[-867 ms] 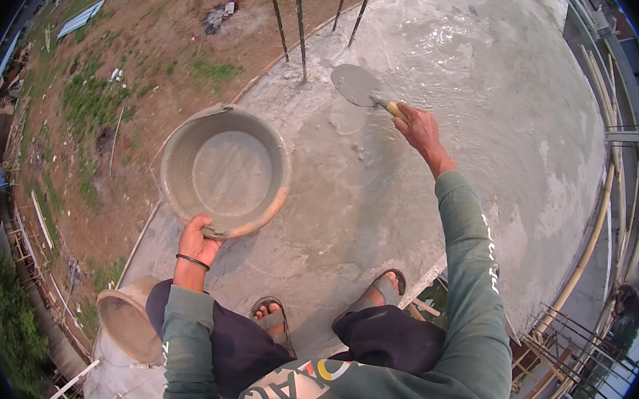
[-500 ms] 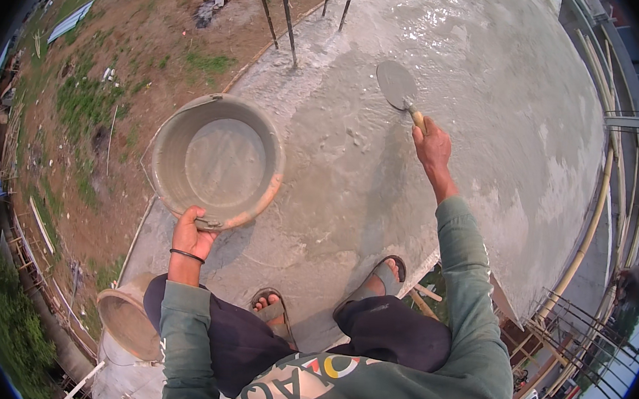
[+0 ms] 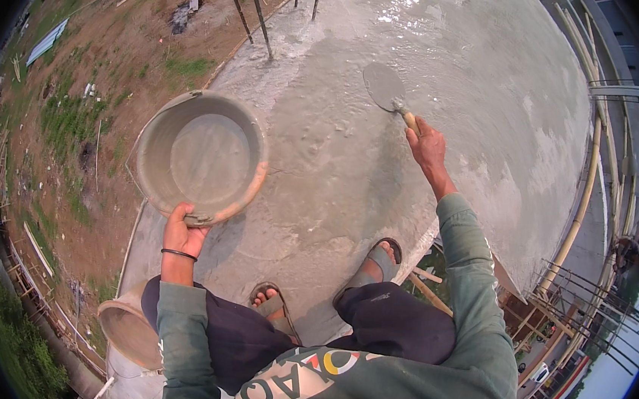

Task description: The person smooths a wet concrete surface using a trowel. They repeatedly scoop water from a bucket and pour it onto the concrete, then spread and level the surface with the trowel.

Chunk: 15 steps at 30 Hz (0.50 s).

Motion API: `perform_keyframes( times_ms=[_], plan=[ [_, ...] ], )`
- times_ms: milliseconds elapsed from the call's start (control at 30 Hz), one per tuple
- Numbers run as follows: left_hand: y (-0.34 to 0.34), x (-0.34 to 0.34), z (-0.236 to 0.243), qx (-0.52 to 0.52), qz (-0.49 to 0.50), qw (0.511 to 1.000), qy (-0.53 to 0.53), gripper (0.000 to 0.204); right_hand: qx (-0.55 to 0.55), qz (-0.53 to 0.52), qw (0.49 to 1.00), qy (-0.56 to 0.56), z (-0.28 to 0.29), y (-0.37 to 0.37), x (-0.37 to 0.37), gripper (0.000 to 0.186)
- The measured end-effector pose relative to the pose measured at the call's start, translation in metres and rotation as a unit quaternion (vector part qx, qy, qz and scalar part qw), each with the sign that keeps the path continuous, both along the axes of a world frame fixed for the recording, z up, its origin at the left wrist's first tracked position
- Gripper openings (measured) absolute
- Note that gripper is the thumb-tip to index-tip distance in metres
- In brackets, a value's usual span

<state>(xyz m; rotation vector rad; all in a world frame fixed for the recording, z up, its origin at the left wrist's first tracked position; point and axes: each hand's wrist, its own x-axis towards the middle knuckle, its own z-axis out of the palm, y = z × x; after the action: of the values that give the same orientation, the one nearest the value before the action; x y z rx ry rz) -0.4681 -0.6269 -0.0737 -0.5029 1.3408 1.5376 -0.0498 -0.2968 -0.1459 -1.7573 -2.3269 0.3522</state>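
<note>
My left hand [image 3: 183, 233] grips the near rim of a round, cement-stained bucket [image 3: 205, 155], tilted so that its nearly bare grey inside faces the camera. In my right hand [image 3: 426, 148] is the wooden handle of a round-bladed trowel [image 3: 383, 85]; its blade is over the wet, glistening concrete [image 3: 477, 130], and I cannot tell whether it touches. Both my sandalled feet [image 3: 374, 267] are on the slab below. A second stained bucket [image 3: 126, 327] lies tipped beside my left leg, partly hidden.
Upright steel bars [image 3: 262, 31] rise from the slab's left edge, past which lies dirt ground [image 3: 71, 170] with grass and debris, seemingly lower. Bamboo poles [image 3: 587, 185] and scaffolding [image 3: 590, 314] line the right side, where another person [image 3: 625, 255] shows small. An opening with timber lies beside my right foot.
The trowel has swung rightward across the concrete, its blade turning more upright. My left hand still holds the bucket. The whole view has shifted, moving the bars leftward and up in the picture.
</note>
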Motion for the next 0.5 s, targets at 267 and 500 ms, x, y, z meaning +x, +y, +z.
perform_keyframes(
  times_ms=[267,500],
  plan=[
    [0.001,-0.004,-0.002,0.005,-0.008,1.0,0.008,0.043,-0.03,0.162,0.986,0.012,0.008,-0.002,0.059,0.037],
    [0.005,-0.002,-0.001,-0.005,0.024,1.0,0.01,0.042,-0.054,0.148,0.987,0.033,0.004,-0.014,0.067,0.038]
  ],
)
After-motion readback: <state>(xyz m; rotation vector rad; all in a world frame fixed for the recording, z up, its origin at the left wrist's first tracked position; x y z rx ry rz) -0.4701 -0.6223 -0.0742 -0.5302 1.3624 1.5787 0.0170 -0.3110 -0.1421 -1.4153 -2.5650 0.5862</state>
